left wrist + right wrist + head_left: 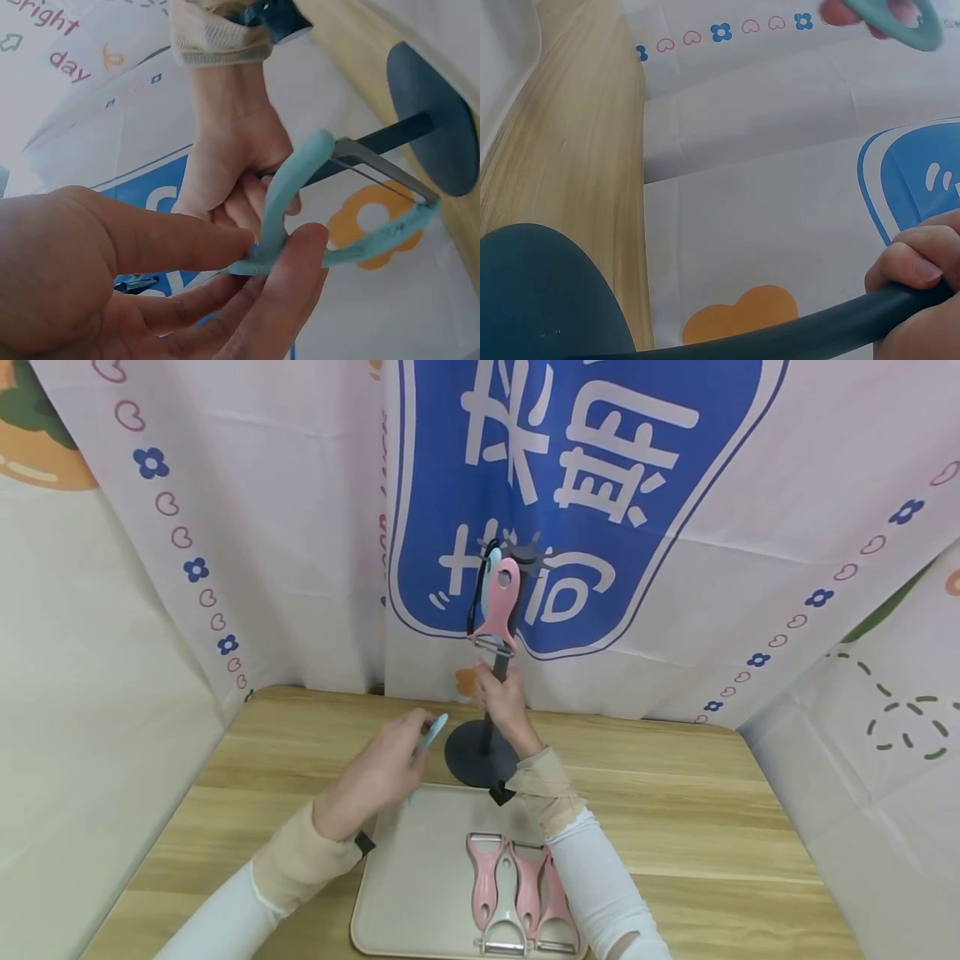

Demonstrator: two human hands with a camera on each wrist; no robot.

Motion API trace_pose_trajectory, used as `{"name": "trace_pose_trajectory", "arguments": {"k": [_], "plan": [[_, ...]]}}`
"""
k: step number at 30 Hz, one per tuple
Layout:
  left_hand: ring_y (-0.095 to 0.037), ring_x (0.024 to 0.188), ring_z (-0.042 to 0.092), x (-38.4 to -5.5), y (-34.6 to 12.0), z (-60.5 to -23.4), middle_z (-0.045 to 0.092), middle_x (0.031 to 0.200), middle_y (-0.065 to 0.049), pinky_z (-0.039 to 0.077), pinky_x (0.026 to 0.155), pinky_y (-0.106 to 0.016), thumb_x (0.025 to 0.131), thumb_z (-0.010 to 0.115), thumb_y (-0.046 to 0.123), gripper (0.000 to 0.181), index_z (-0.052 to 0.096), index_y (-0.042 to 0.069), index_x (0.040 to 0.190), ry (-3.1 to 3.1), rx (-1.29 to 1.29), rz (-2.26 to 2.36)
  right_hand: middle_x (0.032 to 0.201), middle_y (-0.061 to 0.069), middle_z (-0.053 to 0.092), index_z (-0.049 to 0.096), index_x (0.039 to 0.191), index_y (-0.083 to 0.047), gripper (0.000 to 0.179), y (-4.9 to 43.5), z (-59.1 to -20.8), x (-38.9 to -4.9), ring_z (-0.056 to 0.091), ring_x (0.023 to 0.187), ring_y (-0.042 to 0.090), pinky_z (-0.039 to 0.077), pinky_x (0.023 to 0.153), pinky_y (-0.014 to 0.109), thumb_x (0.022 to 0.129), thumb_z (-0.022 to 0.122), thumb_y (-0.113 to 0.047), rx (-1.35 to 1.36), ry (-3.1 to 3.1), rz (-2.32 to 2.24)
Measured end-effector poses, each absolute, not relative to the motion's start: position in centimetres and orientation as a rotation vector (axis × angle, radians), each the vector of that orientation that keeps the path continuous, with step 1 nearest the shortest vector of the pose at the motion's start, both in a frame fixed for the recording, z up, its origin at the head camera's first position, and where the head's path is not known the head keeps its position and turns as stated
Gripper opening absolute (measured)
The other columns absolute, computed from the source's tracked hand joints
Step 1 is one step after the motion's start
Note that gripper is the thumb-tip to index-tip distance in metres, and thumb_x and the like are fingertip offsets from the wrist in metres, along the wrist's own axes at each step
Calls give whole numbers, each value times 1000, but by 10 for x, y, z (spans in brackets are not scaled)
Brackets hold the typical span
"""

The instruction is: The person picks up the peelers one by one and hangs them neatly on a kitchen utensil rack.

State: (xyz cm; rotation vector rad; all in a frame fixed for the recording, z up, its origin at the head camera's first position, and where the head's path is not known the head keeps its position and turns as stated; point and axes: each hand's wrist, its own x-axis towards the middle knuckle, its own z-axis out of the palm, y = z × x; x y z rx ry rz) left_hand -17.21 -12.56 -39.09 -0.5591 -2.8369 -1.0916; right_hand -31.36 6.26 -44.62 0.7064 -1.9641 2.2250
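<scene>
My left hand point(378, 768) pinches a light-blue peeler point(289, 187) between thumb and fingers, above the tray's far left corner. In the left wrist view its metal blade points to the right, away from the palm. My right hand point(506, 702) grips the upright pole point(832, 326) of a dark stand, below its hooks. From the hooks point(525, 553) hang a pink peeler point(501, 602) in front, a light-blue peeler point(491, 568) and something black behind it, partly hidden. The stand's round base point(468, 756) rests on the table behind the tray.
A beige tray point(412, 893) lies on the wooden table point(690, 843), near me. At its right side lie several peelers, pink ones point(486, 872) and a pale grey-green one point(507, 889). My right forearm passes over the tray's right edge. Printed cloth point(315, 527) hangs behind the table.
</scene>
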Motion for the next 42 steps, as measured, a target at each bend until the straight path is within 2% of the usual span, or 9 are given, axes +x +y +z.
{"name": "trace_pose_trajectory", "arguments": {"k": [4,6,10,16,22,28,31,37,42], "plan": [[-24,83,68,-178,-123,-384,66,122,-26,56,59,-26,92,63,-18,43,56,-9,133,-2805,-559,-1137,47,-10,38,41,58,-16,57,62,-447,-313,32,39,9,28,43,26,112,56,-29,695,-1971,2223],[-29,90,72,-180,-121,-379,66,126,-27,59,63,-27,90,64,-19,47,56,-9,135,-2800,-548,-1151,48,-10,38,42,58,-16,56,62,-447,-314,33,40,9,28,44,26,112,55,-29,696,-1972,2218],[-38,107,74,-185,-118,-372,68,129,-27,64,82,-40,87,66,-19,50,58,-8,135,-2792,-511,-1128,49,-10,38,42,59,-15,55,62,-448,-314,33,40,8,28,44,26,112,55,-28,705,-1974,2211],[-42,107,76,-195,-120,-366,73,123,-28,65,82,-46,88,66,-18,44,63,-7,130,-2682,-475,-1165,49,-11,38,42,59,-15,56,63,-449,-315,32,40,8,28,44,26,111,56,-31,680,-1989,2205],[-41,104,77,-214,-125,-359,74,122,-27,65,85,-46,89,68,-16,42,64,-7,129,-2570,-432,-1214,49,-12,37,42,59,-16,56,64,-449,-316,32,40,8,27,44,26,111,56,-30,689,-1980,2200],[-36,98,79,-233,-129,-348,76,118,-21,66,80,-44,89,68,-13,39,67,-4,127,-2433,-445,-1271,50,-11,39,43,60,-17,54,63,-449,-316,34,40,9,29,44,26,112,53,-24,710,-1966,2202],[-36,98,79,-241,-129,-342,77,117,-21,65,83,-46,91,68,-12,37,68,-4,127,-2402,-445,-1298,51,-11,40,43,60,-16,53,63,-449,-315,34,41,10,29,44,26,112,52,-22,717,-1962,2208],[-36,103,79,-257,-125,-332,76,120,-24,64,89,-45,94,72,-8,33,69,-6,127,-2332,-413,-1334,50,-10,39,43,61,-15,54,62,-449,-316,33,40,9,28,43,26,112,54,-27,733,-1950,2207],[-35,104,79,-267,-120,-326,78,118,-22,64,89,-44,94,76,-3,28,74,-4,122,-2237,-382,-1318,49,-10,39,43,60,-16,55,61,-449,-316,33,40,9,28,43,26,112,55,-30,731,-1957,2192]]}}
